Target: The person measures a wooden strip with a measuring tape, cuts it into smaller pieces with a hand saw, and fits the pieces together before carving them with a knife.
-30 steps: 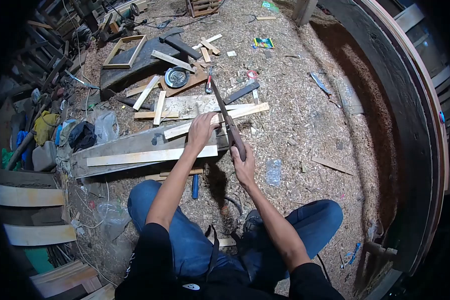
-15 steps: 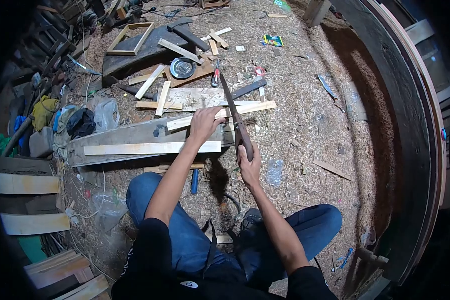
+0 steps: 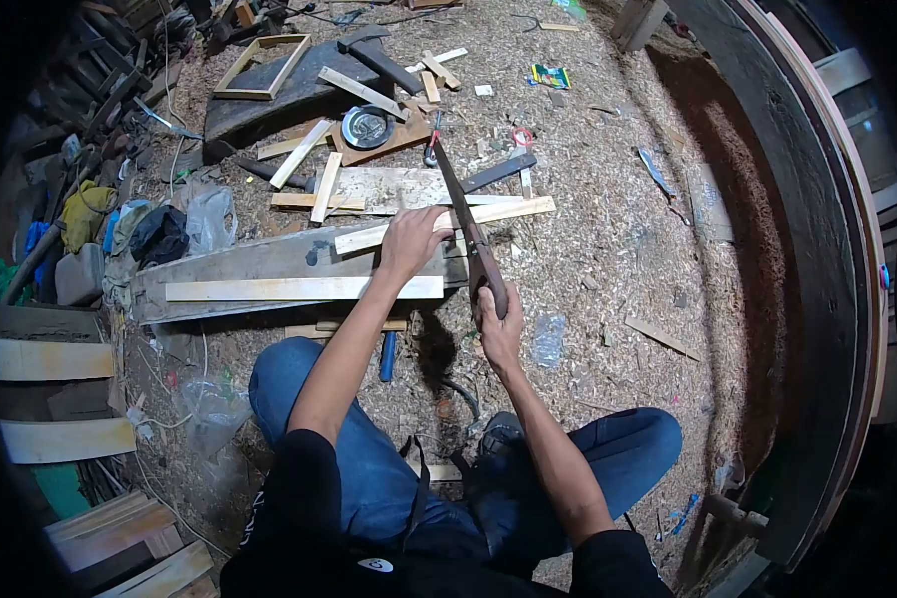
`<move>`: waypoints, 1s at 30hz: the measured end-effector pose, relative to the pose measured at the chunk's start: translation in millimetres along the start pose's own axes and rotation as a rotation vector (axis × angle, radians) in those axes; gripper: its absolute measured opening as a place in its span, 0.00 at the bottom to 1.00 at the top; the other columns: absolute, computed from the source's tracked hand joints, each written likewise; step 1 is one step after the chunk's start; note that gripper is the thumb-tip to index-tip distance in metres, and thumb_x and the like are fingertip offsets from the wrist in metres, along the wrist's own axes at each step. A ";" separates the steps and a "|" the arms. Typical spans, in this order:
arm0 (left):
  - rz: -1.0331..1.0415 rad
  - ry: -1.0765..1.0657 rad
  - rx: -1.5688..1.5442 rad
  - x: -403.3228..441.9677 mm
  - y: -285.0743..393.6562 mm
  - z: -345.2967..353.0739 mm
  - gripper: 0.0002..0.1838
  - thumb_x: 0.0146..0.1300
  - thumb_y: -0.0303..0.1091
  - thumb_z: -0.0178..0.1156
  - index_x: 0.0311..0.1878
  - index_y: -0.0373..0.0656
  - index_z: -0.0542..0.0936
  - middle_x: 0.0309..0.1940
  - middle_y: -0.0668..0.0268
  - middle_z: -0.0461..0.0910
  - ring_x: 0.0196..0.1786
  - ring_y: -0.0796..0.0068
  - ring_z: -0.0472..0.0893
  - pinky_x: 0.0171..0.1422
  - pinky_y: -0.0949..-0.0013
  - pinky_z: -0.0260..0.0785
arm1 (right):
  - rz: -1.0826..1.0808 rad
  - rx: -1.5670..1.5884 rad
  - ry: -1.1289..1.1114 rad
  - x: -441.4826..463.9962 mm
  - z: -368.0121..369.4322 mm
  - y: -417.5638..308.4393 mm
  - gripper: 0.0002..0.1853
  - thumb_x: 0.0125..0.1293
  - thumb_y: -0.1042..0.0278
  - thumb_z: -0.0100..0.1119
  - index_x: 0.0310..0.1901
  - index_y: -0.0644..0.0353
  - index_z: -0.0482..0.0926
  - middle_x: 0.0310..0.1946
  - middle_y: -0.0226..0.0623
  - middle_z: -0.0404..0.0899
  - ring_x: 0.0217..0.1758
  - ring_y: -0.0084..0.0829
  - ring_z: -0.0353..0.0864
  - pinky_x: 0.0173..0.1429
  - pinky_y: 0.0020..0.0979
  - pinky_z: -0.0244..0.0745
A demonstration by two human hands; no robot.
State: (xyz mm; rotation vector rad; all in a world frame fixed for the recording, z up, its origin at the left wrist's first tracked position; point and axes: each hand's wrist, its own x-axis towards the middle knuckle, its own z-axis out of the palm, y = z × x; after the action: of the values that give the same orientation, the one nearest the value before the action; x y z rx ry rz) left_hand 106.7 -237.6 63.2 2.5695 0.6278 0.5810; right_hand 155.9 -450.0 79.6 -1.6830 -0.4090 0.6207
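My right hand is wrapped round the brown wooden handle of a handsaw. The saw's dark blade points away from me and lies across a pale wooden strip. My left hand grips that strip just left of the blade, fingers over its top. Under the strip's left part lies a grey plank, and the strip's right end sticks out past it. Another long pale strip rests on the plank nearer to me. Whether the blade has cut into the wood is too small to tell.
Ahead lie wood offcuts, a round metal tin, a screwdriver and a wooden frame. A blue-handled tool lies by my left knee. Wood shavings cover the ground. A long dark board stands along the right.
The saw has shifted slightly toward me along its stroke, with my right hand on its handle. My left hand stays on the strip. The whole view has moved a little.
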 end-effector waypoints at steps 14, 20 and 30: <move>0.102 0.083 0.169 -0.9 -10.9 18.4 0.21 0.60 0.45 0.65 0.53 0.42 0.79 0.47 0.63 0.84 0.49 0.62 0.82 0.55 0.60 0.71 | -0.063 -0.143 -0.061 4.3 0.0 24.3 0.13 0.63 0.64 0.61 0.42 0.65 0.78 0.22 0.34 0.71 0.25 0.23 0.67 0.32 0.30 0.66; 0.086 0.035 0.061 -2.7 -2.4 6.6 0.20 0.63 0.45 0.63 0.54 0.43 0.80 0.48 0.56 0.84 0.50 0.53 0.82 0.55 0.56 0.70 | -0.008 -0.036 -0.046 -12.0 4.0 11.9 0.12 0.64 0.64 0.61 0.40 0.65 0.78 0.23 0.30 0.71 0.28 0.22 0.68 0.35 0.29 0.68; 0.045 0.017 0.013 3.0 -5.1 3.4 0.20 0.63 0.45 0.63 0.53 0.42 0.80 0.47 0.58 0.84 0.48 0.53 0.82 0.53 0.55 0.71 | 0.009 0.063 0.082 -0.2 17.4 -16.6 0.12 0.66 0.63 0.62 0.37 0.65 0.80 0.21 0.23 0.69 0.24 0.18 0.64 0.29 0.27 0.61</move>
State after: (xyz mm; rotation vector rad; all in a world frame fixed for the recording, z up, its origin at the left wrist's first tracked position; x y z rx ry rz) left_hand 109.1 -233.0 58.8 2.5997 0.5823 0.6156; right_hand 146.3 -433.1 93.8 -1.6448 -0.3201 0.5641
